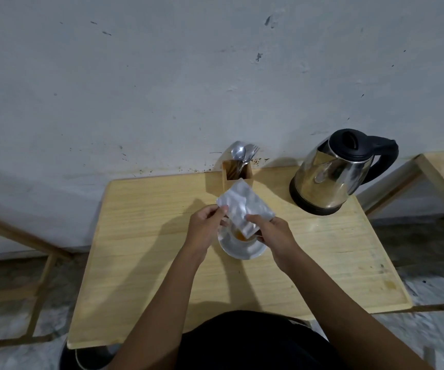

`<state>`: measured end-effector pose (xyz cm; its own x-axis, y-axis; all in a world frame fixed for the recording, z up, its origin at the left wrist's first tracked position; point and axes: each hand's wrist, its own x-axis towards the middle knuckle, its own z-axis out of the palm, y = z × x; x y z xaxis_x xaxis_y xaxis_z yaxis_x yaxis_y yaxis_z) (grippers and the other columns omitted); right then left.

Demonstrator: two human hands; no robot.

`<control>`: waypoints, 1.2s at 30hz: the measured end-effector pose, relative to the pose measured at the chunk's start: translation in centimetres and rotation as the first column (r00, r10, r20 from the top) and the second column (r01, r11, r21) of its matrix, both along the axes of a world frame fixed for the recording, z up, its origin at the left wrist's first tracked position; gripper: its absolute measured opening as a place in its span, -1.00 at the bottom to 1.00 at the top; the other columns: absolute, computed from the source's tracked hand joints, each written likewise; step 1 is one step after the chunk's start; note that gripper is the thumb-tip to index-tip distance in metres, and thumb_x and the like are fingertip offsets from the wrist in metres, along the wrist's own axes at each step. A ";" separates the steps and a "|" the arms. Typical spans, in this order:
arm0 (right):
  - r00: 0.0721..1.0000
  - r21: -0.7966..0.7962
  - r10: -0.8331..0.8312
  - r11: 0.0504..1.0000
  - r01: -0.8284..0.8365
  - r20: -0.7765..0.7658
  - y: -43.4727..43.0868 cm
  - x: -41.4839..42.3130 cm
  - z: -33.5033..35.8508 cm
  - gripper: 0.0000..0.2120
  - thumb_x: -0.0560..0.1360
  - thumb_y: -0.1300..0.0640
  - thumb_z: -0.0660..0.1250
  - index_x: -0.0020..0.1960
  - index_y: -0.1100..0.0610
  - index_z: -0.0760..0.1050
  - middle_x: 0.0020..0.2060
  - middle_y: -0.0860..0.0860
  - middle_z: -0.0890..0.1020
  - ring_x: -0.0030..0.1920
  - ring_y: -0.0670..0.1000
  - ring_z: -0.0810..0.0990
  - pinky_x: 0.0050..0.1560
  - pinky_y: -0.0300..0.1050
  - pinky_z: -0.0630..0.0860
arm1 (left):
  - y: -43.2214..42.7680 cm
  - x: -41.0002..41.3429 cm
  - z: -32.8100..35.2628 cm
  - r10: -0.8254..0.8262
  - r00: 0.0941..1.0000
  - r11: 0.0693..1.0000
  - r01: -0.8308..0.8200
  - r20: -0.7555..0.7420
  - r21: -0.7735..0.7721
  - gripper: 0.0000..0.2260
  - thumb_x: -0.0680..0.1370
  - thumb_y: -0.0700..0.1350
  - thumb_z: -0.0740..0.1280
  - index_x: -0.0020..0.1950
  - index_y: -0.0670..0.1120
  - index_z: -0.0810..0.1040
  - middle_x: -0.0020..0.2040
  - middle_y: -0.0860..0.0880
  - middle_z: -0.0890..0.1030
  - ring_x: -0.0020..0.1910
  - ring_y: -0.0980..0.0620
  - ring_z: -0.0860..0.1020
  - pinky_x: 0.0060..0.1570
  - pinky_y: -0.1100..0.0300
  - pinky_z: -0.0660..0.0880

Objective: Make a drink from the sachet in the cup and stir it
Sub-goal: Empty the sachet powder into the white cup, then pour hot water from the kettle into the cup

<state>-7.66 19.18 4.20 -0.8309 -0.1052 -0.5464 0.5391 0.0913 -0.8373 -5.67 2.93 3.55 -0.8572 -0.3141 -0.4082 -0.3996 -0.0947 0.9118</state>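
- The saucer [242,249] sits near the middle of the wooden table [162,263], straight ahead of the person, likely so both hands can work over it without stretching.
- On the saucer stands the cup [238,235], mostly hidden by the sachet; an orange patch shows inside it, which I judge to be powder already tipped in.
- The right hand [274,233] is at the saucer's right edge, thumb and fingers pinched shut on the lower end of the sachet. Whether it also touches the cup's rim cannot be told.
- The left hand [206,222] is at the saucer's left edge, fingertips closed on the sachet's left side, steadying it.
- The silver sachet [243,206] hangs directly above the saucer, tilted, its low end aimed into the cup and its high end leaning away toward the wall. Held this way, its contents would slide down into the cup and not onto the table.
- Judged from this, the pouring step is in hand; water and stirring remain.
- Beyond the saucer, against the wall, a wooden holder [235,173] keeps spoons [238,153] and a fork upright, handy for stirring.
- Beyond the saucer and to its right stands the steel kettle [333,172], lid closed, handle turned to the right, within reach of the right hand.
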 end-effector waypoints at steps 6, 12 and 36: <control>0.963 0.237 0.177 0.963 -0.127 -0.203 -0.9 0.7 -0.1 -0.82 0.51 0.01 0.36 -0.17 0.06 0.68 -0.29 -0.12 0.69 -0.24 -0.17 0.62 -0.17 -0.25 0.49 | -1.6 0.7 -0.9 0.231 0.973 0.973 -0.231 0.015 0.011 -0.81 0.58 -0.06 0.24 -0.03 -0.14 0.57 -0.17 -0.08 0.63 -0.20 -0.01 0.59 -0.10 0.07 0.54; 0.886 0.606 0.314 0.794 -0.048 -0.340 0.5 0.1 -2.5 -0.63 0.48 -0.12 0.35 0.26 -0.06 0.50 0.19 -0.06 0.53 0.20 -0.01 0.47 0.10 -0.01 0.51 | -4.6 2.0 -3.4 0.234 0.972 0.916 -0.217 0.010 -0.339 -0.83 0.56 -0.16 0.20 -0.08 -0.26 0.50 -0.31 -0.09 0.47 -0.35 0.00 0.40 -0.29 0.13 0.36; 0.855 0.737 0.492 0.636 -0.228 -0.160 -0.4 -0.4 -4.4 -0.22 0.31 -0.23 0.45 0.42 -0.05 0.23 0.30 -0.02 0.33 0.16 0.00 0.48 -0.09 -0.09 0.46 | -4.0 4.5 -10.4 -0.044 0.934 0.253 0.353 0.354 -0.901 -0.73 0.50 0.09 0.23 0.10 -0.02 0.51 0.13 -0.09 0.49 0.06 -0.12 0.43 -0.02 0.01 0.39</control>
